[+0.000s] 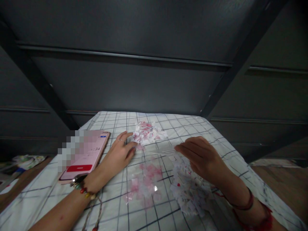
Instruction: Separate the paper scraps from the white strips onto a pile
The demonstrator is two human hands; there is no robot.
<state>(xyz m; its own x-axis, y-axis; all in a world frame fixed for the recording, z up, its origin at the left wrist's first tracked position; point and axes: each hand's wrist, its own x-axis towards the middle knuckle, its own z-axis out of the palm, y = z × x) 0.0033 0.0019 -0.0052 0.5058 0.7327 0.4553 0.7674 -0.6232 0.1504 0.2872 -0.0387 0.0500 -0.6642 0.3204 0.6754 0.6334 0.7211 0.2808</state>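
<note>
Head view: left hand spread loosely, gripping nothing I can see, at the far scrap heap, perhaps steadying it. Right hand pinched above the near scrap heap; cannot tell whether it holds the blurred film. Pinkish clear pieces lie within reach. Phone crowds the left wrist; dark panel blocks beyond.

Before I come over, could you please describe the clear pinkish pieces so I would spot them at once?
On the gridded cloth, find the white heap by the right hand. Just left of it lie the clear pieces, loosely spread. Their see-through, pinkish look sets them apart from that heap and the denser far heap.
</note>
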